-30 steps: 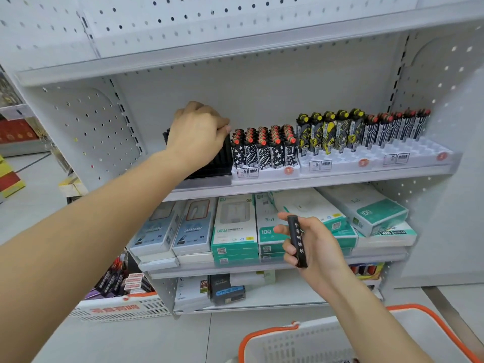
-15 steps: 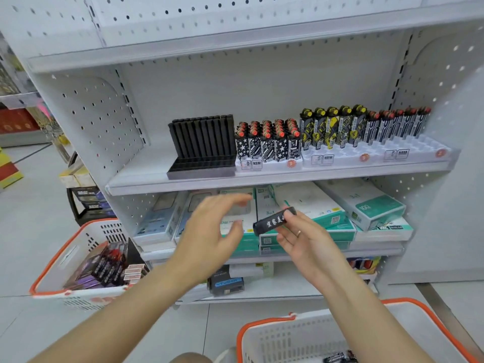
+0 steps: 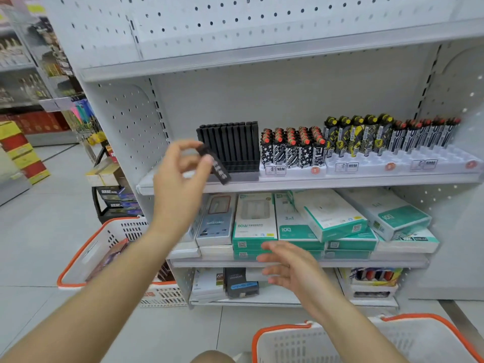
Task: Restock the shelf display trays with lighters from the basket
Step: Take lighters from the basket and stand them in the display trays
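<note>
Left hand (image 3: 180, 176): pinched a black lighter (image 3: 214, 163), tilted, in front of the black tray (image 3: 230, 148).
Right hand (image 3: 290, 265): fingers spread, gripped nothing, before the lower shelf boxes (image 3: 255, 224).
Basket (image 3: 392, 339): on the floor, below the right forearm.

Standing in front of a white metal shelving unit (image 3: 301, 58) with a perforated pegboard back panel (image 3: 235, 19) and perforated side brackets. Below my eye line, a lower shelf (image 3: 301, 263) carries stacked teal-and-white boxes (image 3: 327, 221) and grey boxes (image 3: 216, 221); the bottom shelf (image 3: 262, 301) has a few dark and white packs. Floor (image 3: 39, 231) is pale grey tile with visible joints. To my left an aisle runs back past red and yellow cartons (image 3: 23, 150) and a further rack of goods (image 3: 34, 82), blurred. Light is even and bright, no hard shadows
</note>
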`<state>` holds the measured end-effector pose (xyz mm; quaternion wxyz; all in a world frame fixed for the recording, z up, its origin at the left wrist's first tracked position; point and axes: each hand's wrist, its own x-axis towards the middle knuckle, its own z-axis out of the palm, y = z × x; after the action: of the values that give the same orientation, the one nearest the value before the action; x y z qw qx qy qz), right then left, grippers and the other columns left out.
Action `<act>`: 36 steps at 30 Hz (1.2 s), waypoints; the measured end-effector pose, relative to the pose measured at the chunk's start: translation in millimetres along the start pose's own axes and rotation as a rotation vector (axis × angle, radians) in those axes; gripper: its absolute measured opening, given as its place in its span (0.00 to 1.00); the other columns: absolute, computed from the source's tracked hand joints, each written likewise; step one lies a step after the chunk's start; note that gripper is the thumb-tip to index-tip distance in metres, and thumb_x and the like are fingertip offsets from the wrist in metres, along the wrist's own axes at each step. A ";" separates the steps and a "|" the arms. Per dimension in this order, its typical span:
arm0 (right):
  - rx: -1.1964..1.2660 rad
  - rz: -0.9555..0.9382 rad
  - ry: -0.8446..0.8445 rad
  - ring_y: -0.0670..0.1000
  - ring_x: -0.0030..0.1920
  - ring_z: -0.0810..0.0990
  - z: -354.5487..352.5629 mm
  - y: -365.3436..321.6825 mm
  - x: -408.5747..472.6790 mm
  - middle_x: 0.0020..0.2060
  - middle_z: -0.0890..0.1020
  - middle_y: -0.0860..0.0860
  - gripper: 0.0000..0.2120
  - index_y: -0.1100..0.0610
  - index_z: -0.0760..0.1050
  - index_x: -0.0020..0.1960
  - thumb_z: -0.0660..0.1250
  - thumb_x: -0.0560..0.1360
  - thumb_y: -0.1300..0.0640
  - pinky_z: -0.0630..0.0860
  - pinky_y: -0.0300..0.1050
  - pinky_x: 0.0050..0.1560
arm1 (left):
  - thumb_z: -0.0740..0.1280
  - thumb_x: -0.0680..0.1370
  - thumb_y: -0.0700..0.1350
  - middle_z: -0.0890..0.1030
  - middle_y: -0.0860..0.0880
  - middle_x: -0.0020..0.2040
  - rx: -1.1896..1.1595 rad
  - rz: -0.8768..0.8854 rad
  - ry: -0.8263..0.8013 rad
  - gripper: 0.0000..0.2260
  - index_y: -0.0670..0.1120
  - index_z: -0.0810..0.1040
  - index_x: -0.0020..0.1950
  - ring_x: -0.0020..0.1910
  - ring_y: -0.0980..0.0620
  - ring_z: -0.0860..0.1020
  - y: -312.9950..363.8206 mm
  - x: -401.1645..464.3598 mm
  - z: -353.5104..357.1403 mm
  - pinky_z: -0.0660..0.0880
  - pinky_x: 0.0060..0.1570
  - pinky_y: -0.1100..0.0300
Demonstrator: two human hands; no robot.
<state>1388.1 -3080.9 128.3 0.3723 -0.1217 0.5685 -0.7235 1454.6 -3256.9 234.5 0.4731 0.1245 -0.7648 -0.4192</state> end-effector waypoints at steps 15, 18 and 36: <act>-1.775 -0.066 -0.210 0.57 0.60 0.75 -33.8 44.8 9.7 0.61 0.77 0.55 0.19 0.54 0.67 0.68 0.56 0.80 0.50 0.72 0.47 0.56 | 0.67 0.75 0.44 0.79 0.49 0.40 0.671 0.095 -0.049 0.09 0.45 0.76 0.54 0.44 0.46 0.77 -21.9 90.6 -1.6 0.67 0.42 0.61; -1.791 -0.072 -0.193 0.56 0.60 0.76 -37.3 42.6 10.6 0.60 0.77 0.55 0.18 0.53 0.67 0.68 0.56 0.80 0.49 0.73 0.47 0.55 | 0.67 0.75 0.45 0.82 0.46 0.43 0.705 0.116 -0.065 0.09 0.44 0.76 0.54 0.46 0.44 0.78 -21.9 92.2 0.9 0.66 0.42 0.60; -1.701 -0.002 -0.210 0.52 0.63 0.74 -46.0 34.7 2.5 0.64 0.76 0.51 0.27 0.49 0.64 0.72 0.60 0.77 0.39 0.70 0.44 0.58 | 0.69 0.75 0.48 0.84 0.44 0.44 0.819 0.084 -0.109 0.09 0.45 0.79 0.52 0.50 0.41 0.79 -23.6 94.6 -2.1 0.75 0.47 0.52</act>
<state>1372.7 -3051.5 81.1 0.2043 -0.4265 0.8804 -0.0362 1402.2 -3328.1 275.7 0.3599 0.2488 -0.8967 -0.0667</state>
